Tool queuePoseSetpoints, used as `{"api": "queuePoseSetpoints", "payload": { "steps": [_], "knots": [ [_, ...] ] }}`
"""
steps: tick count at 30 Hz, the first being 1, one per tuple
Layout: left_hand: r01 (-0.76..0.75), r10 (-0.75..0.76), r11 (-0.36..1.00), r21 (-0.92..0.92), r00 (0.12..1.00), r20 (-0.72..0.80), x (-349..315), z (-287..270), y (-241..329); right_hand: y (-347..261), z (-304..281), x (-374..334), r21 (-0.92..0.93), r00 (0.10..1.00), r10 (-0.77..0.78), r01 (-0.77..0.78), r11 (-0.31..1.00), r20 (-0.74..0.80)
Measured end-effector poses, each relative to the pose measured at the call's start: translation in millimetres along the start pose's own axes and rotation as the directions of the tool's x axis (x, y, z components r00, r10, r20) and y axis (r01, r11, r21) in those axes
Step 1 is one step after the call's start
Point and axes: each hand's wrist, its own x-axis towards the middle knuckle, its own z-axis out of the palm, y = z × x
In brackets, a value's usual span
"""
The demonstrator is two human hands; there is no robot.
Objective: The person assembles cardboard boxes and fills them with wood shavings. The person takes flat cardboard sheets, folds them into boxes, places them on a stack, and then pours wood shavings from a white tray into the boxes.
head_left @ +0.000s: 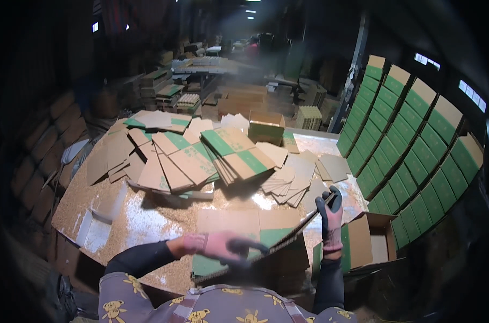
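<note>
My right hand (331, 211), in a pink glove with dark fingers, grips the upper edge of a flat green and brown cardboard box blank (279, 243). The blank stands tilted in front of my body, its edge slanting from lower left up to my right hand. My left hand (223, 247), gloved the same way, hovers at the blank's near side, slightly blurred, with fingers stretched toward its edge and nothing visible in them. Whether its fingertips touch the blank I cannot tell. Just beyond, a stack of folded blanks (239, 156) lies on the table (147, 215).
Tall stacks of green boxes (417, 140) rise at the right. An open box (369, 241) stands near my right forearm, another (266, 127) at the table's back. Loose cardboard sheets (293, 177) overlap across the far side. Sawdust-like crumbs cover the tabletop; a white tray (93, 231) sits at left.
</note>
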Motion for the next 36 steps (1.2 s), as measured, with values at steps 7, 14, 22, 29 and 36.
{"api": "queuePoseSetpoints", "payload": {
  "steps": [7,14,22,29,36],
  "knots": [
    [-0.131,-0.071,0.938,-0.321,0.833,-0.549,-17.0,-22.3,20.5,-23.0,-42.6,13.3,0.420,0.950,0.062,-0.193,0.887,0.305],
    [0.168,0.060,0.914,0.370,0.844,-0.532,20.5,24.4,-3.0,-12.7,44.0,16.2,0.087,0.913,0.035,-0.077,0.993,0.407],
    [0.158,-0.065,0.519,0.840,0.987,-0.145,61.8,45.7,-18.2,-72.4,69.1,-28.7,-0.525,0.522,-0.507,0.837,0.153,0.685],
    [-0.032,0.065,0.828,0.560,0.997,-0.040,1.9,47.2,-11.4,19.6,22.9,-9.1,-0.842,0.836,-0.356,0.503,0.194,0.417],
    [0.061,-0.033,0.998,0.007,0.639,-0.768,24.3,21.6,-110.1,-72.2,45.4,-60.4,-0.652,0.679,-0.097,0.729,0.206,0.728]
  ]
}}
